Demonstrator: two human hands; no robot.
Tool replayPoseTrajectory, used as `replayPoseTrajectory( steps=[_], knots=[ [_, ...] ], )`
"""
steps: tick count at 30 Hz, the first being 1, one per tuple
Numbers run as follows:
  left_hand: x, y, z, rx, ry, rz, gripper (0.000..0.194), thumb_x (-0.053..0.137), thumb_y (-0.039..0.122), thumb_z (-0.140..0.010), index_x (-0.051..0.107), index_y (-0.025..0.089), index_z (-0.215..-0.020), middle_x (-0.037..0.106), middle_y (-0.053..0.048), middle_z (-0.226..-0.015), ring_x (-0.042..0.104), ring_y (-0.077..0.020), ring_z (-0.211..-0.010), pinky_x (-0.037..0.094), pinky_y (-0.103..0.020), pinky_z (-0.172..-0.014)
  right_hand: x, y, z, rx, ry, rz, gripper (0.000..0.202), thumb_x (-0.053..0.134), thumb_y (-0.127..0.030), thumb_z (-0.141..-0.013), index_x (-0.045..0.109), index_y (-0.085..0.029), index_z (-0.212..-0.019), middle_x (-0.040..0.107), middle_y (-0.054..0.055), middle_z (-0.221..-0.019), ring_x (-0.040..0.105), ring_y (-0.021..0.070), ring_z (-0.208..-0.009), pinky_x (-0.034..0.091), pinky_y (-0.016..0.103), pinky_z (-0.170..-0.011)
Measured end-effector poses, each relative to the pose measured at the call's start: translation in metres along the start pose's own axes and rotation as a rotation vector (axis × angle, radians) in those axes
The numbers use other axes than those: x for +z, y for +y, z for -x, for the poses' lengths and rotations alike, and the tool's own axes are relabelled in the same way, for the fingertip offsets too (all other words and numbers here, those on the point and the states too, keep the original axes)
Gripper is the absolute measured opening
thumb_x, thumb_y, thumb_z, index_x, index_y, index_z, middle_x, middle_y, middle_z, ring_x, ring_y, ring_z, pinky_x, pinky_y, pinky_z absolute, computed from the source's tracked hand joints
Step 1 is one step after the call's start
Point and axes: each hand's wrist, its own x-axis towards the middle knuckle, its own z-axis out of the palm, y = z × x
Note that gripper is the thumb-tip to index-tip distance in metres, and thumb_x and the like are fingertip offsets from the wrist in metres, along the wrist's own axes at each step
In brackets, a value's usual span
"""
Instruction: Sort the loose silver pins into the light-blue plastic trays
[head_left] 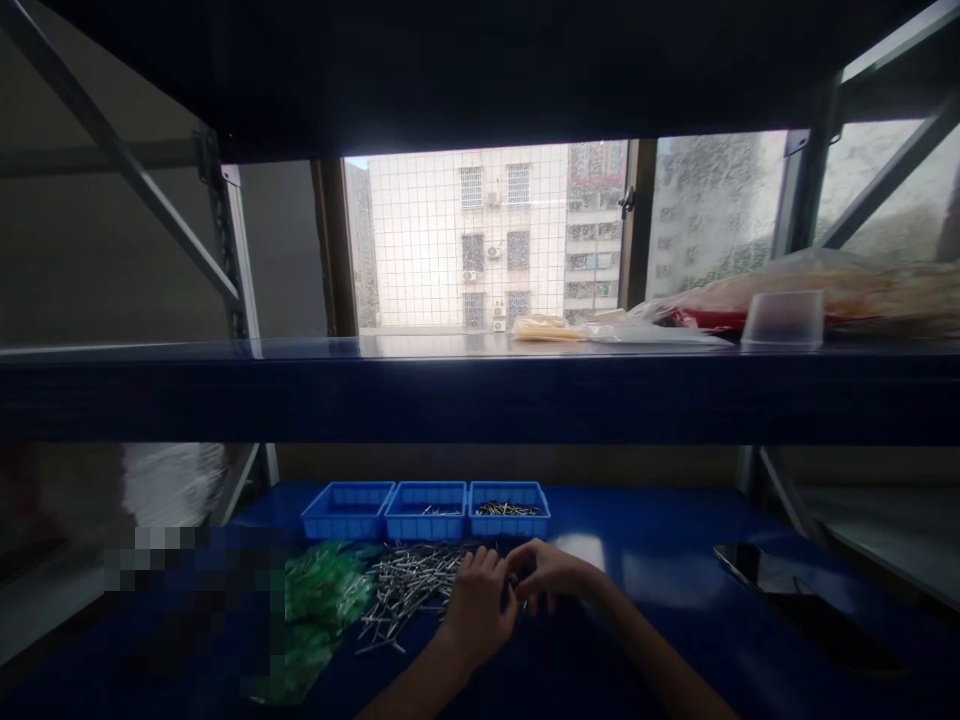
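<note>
A loose pile of thin silvery metal pins [416,585], like blind rivets, lies on the blue shelf. Over the pile's right edge, my left hand [478,605] has its fingers curled together, the back of the hand toward me. My right hand [553,568] meets it from the right, thumb and forefinger pinched. Something small and dark shows between the two hands, too hidden to name. Behind them stand three blue bins: the right bin [510,528] holds many brownish pins, the middle bin [425,528] a few silvery ones, and the left bin [343,526] shows no pins.
A crumpled green plastic bag [322,600] lies left of the pile. Dark, glossy flat objects, one like a phone [757,568], rest at the right. The upper shelf's edge [480,398] crosses above, carrying a clear plastic cup [784,320] and plastic bags [847,290].
</note>
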Motion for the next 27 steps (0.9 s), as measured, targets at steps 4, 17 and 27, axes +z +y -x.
replayPoseTrajectory(
  steps=[4, 17, 27],
  knots=[
    [-0.003, 0.005, -0.006, 0.019, -0.089, 0.006, 0.024, 0.042, 0.019, -0.074, 0.061, 0.016, -0.089, 0.061, -0.008, -0.078, 0.053, -0.0217, -0.077, 0.043, -0.037, -0.070, 0.001, -0.003, 0.005, -0.027, -0.029, -0.030, 0.032, 0.062, -0.014, -0.056, 0.065, -0.016, -0.088, 0.063, 0.003, -0.082, 0.060, 0.0086, -0.049, 0.041, 0.012, -0.035],
    [-0.033, -0.029, -0.025, -0.292, 0.218, 0.161, 0.035, 0.038, 0.033, -0.078, 0.055, 0.017, -0.051, 0.051, -0.003, -0.058, 0.049, -0.0146, -0.059, 0.035, -0.025, -0.056, 0.010, 0.002, 0.015, -0.085, 0.165, 0.233, 0.065, 0.072, -0.038, -0.057, 0.050, -0.025, -0.118, 0.057, 0.005, -0.102, 0.058, 0.0093, -0.058, 0.044, 0.018, -0.044],
    [-0.051, -0.040, -0.035, -0.837, 0.165, 1.545, 0.026, 0.048, 0.040, -0.063, 0.052, 0.016, -0.054, 0.050, 0.001, -0.046, 0.046, -0.0114, -0.044, 0.030, -0.022, -0.045, 0.024, 0.004, 0.007, -0.260, 0.460, 0.589, 0.024, 0.061, -0.037, -0.071, 0.068, -0.024, -0.089, 0.061, 0.003, -0.095, 0.057, 0.0159, -0.079, 0.043, 0.025, -0.066]
  ],
)
